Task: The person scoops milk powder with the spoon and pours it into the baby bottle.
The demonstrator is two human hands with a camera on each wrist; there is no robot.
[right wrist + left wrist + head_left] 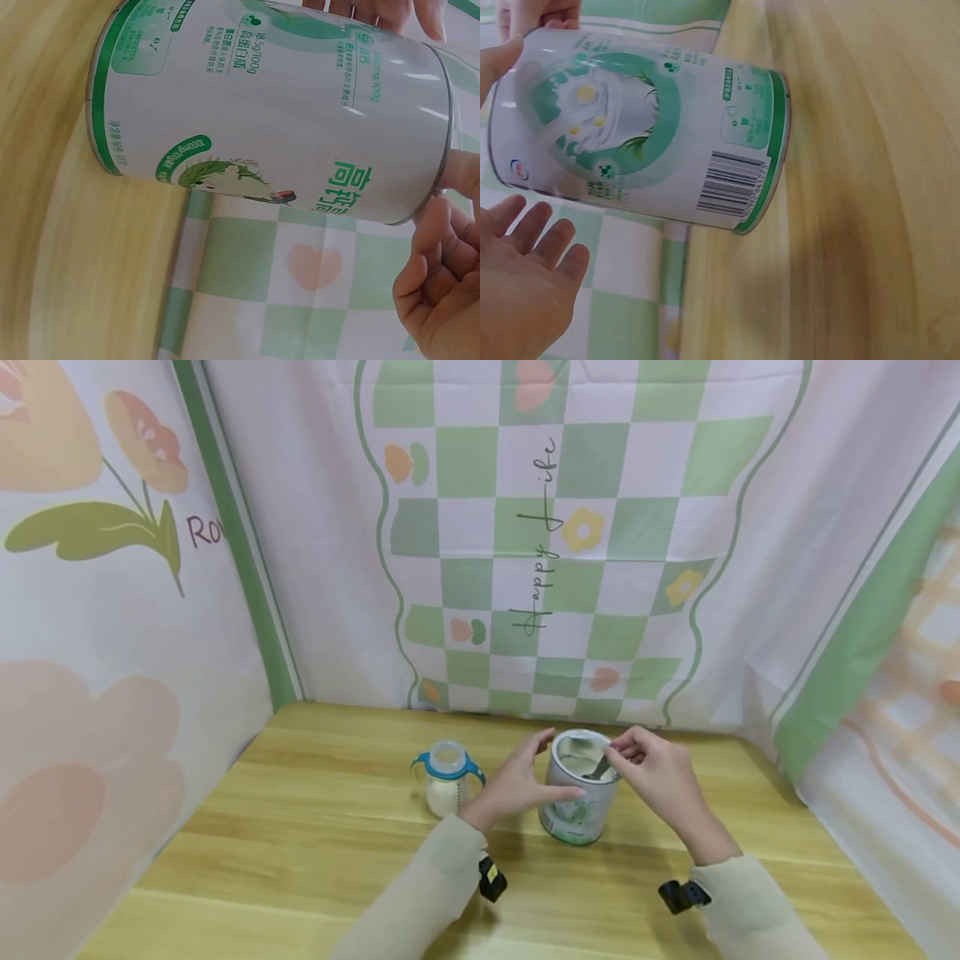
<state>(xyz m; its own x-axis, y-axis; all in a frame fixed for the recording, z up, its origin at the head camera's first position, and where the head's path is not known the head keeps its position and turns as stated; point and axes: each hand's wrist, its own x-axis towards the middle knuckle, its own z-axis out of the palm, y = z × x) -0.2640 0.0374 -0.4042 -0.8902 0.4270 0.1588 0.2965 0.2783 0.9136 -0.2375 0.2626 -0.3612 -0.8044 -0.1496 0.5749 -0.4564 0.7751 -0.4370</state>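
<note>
An open milk powder can point(577, 814), white with green print, stands upright on the wooden table. Its lid is off and pale powder point(576, 765) shows inside. My right hand point(660, 777) is at the can's right rim, thumb and fingers pinching a dark spoon point(600, 767) that dips into the can. To the left of the can, my left hand point(517, 783) has its thumb and fingers spread around the side. In the left wrist view those fingers point(544, 232) stand off the can wall, with the thumb near the rim.
A baby bottle point(447, 797) with a blue two-handled collar and whitish contents stands just left of my left hand. Behind the table point(315, 827) hangs a green-and-white checked curtain point(525, 568). More printed cloth point(150, 635) hangs along the left side.
</note>
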